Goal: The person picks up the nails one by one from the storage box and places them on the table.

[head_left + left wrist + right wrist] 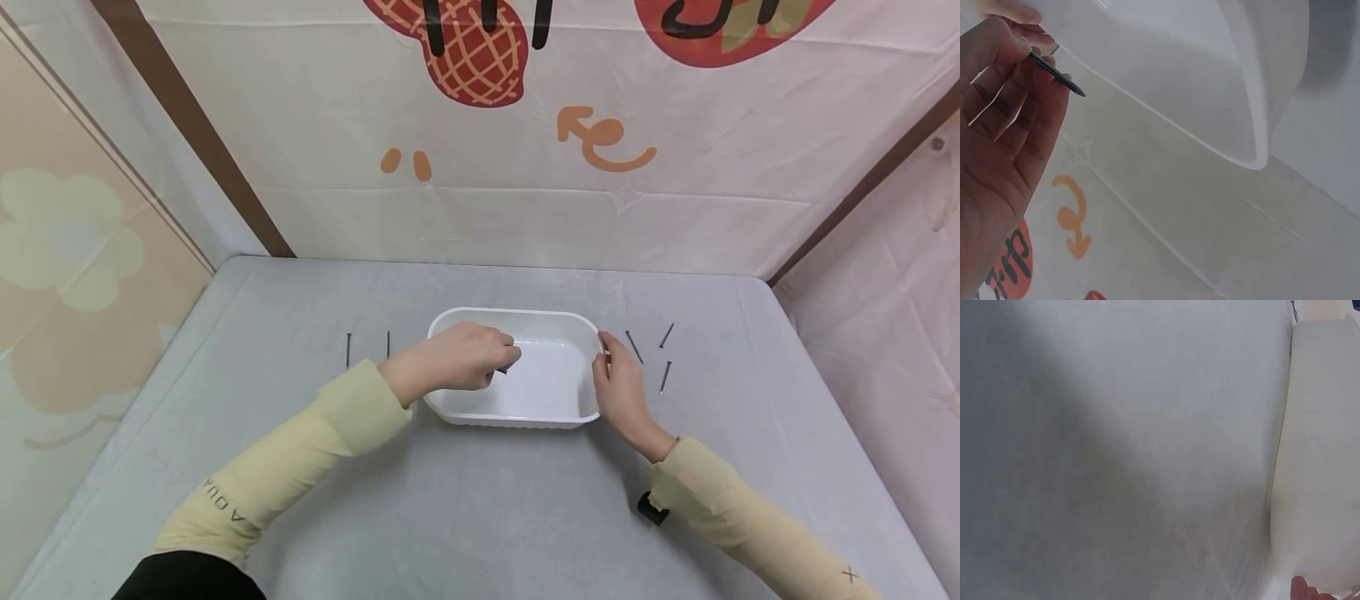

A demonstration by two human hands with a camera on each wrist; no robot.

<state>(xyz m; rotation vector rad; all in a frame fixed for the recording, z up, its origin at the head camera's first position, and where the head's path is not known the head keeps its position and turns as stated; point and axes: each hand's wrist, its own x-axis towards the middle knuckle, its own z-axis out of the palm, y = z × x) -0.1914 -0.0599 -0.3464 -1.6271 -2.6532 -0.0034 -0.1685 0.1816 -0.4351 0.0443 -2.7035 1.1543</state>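
Observation:
A white rectangular tray (517, 422) with rounded corners sits on the grey-covered table. Over its left part, my left hand (467, 357) pinches a dark nail (1057, 74) between thumb and fingers. In the left wrist view the nail's pointed end sticks out past the fingertips, beside the tray wall (1263, 100). My right hand (622, 390) grips the tray's right end, thumb at the rim and fingers along the outer side. The right wrist view has mostly cloth and sleeve, with just a few fingertips (1299, 589) at the bottom edge.
Right of the tray lie three nails: one close to my right hand (634, 347), one farther back (667, 335) and one nearer (665, 377). Two more, an outer nail (348, 350) and an inner nail (388, 343), lie left. A printed cloth wall (480, 225) stands behind.

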